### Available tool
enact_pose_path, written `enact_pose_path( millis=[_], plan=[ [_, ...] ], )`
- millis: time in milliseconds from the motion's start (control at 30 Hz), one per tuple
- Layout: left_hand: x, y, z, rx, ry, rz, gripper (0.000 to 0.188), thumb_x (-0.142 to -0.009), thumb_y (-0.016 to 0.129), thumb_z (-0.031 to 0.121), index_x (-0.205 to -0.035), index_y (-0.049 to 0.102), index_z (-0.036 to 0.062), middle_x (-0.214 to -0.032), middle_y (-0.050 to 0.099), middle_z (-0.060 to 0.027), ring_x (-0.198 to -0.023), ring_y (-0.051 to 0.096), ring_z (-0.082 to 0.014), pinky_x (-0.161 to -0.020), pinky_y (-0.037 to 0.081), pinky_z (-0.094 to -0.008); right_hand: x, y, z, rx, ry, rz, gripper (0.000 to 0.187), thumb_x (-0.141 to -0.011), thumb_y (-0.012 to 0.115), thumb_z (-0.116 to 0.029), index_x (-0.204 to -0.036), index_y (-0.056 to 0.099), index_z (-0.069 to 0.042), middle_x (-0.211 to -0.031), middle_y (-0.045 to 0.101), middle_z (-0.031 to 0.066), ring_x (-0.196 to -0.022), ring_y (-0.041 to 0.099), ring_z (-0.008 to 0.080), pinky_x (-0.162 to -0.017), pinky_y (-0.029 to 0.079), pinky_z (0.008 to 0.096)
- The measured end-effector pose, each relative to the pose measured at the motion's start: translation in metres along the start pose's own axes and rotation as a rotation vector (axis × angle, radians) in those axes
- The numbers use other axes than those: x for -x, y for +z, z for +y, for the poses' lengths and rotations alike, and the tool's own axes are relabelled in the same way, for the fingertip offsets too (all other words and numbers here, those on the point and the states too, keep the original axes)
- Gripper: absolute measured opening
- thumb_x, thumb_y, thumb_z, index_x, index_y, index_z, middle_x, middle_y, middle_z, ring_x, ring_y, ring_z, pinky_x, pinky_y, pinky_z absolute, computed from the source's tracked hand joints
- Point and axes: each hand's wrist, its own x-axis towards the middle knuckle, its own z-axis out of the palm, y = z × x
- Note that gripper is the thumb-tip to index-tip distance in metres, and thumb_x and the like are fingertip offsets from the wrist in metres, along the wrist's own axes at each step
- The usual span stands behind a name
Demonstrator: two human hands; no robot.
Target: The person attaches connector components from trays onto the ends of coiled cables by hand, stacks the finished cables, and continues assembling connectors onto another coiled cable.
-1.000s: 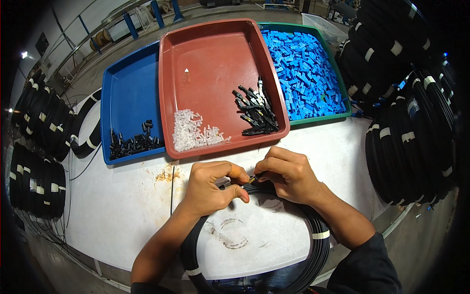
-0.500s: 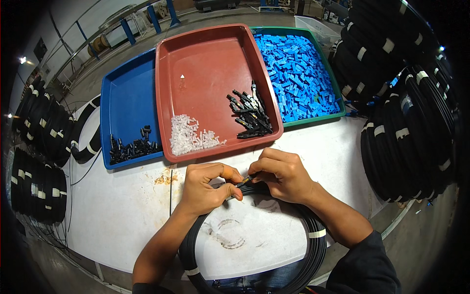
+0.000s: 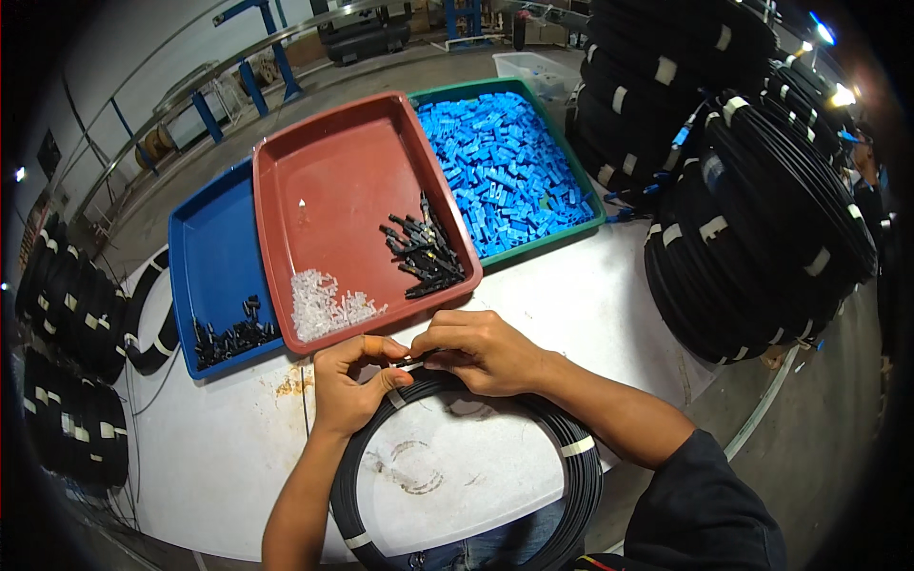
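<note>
Both hands meet above the far side of a coil of black cable [image 3: 583, 481] on the white table. Between the fingertips is a small black cable connector [image 3: 409, 362], mostly covered by the fingers. Thumb and fingers of my left hand [image 3: 354, 383] pinch its left end. My right hand [image 3: 484, 352] grips it from the right with curled fingers. Pale tape bands wrap the coil, whose near edge reaches over the table's front.
Beyond the hands, a red tray [image 3: 333, 181] holds clear small pieces and black connectors. A blue tray [image 3: 217, 233] with black parts stands left, a green tray [image 3: 598, 205] of blue clips right. Stacked cable coils [image 3: 752, 247] rise at the right; more coils [image 3: 76, 409] stand left.
My view has turned right, so trays and table appear farther left. Both hands keep hold of the connector, which is now more covered by the fingers.
</note>
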Motion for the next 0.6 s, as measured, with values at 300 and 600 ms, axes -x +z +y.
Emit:
enact_pose_path(
  millis=[300,600],
  plan=[
    [-0.029,0.007,0.023,-0.318,0.268,0.02,0.04,-0.087,0.081,0.035,-0.104,0.073,-0.0005,-0.107,0.074,-0.013,-0.091,0.07,-0.0211,-0.078,0.053,-0.0319,-0.001,-0.003,0.007,-0.068,0.09,-0.029,0.013,-0.088,0.069,-0.007,-0.099,0.066,-0.001,-0.094,0.066,0.0153,-0.088,0.066,0.0365,-0.078,0.052,0.0432],
    [-0.159,0.074,0.067,-0.989,0.92,-0.585,0.02,-0.083,0.073,0.016,-0.1,0.068,0.0073,-0.11,0.07,-0.0059,-0.096,0.066,-0.0261,-0.084,0.051,-0.0381,0.009,0.003,0.015,-0.062,0.061,-0.067,0.014,-0.087,0.067,-0.011,-0.1,0.069,-0.005,-0.092,0.067,0.0167,-0.09,0.066,0.0385,-0.081,0.052,0.0486]
  ],
)
